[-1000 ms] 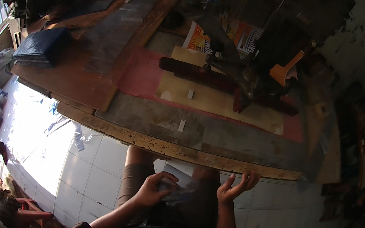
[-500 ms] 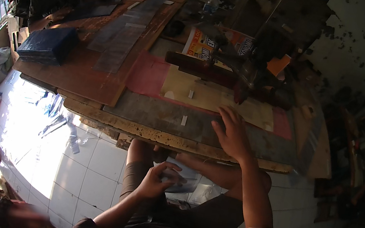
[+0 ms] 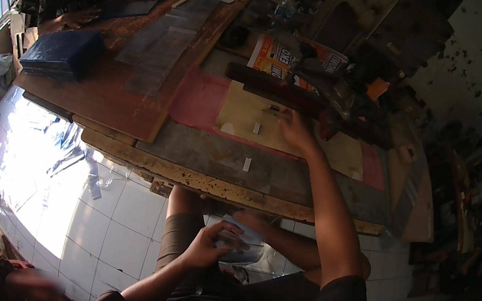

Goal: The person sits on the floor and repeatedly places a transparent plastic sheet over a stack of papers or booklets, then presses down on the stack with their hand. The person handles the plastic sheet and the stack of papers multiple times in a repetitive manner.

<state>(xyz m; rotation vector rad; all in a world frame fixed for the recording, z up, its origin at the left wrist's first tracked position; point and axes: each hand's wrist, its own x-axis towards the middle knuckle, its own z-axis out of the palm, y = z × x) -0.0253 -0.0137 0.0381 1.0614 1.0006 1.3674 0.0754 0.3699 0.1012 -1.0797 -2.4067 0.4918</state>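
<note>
My right hand (image 3: 299,132) reaches over a cream sheet (image 3: 243,102) on the table, its fingers stretched forward. Just beyond the fingertips is a small dark piece (image 3: 274,110), and whether they touch it is unclear. A small pale strip (image 3: 256,128) lies on the sheet beside this hand. Another white strip (image 3: 247,164) rests on the grey surface nearer to me. Over my lap, my left hand (image 3: 212,245) is curled, thumb toward fingers; what it holds is hard to see. Behind it shows a bluish, see-through plastic sheet (image 3: 250,236).
A dark red bar (image 3: 277,90) of a machine crosses above the cream sheet. Pink material (image 3: 198,99) lies under that sheet. To the left, a brown board (image 3: 110,105) carries a dark blue box (image 3: 61,53) and clear plastic strips (image 3: 165,50). Another person's hand (image 3: 80,18) is at the far left.
My right hand has moved forward and left, from the sheet's near edge to over the sheet near the bar. A small dark piece now shows by its fingertips. My left hand stays over my lap.
</note>
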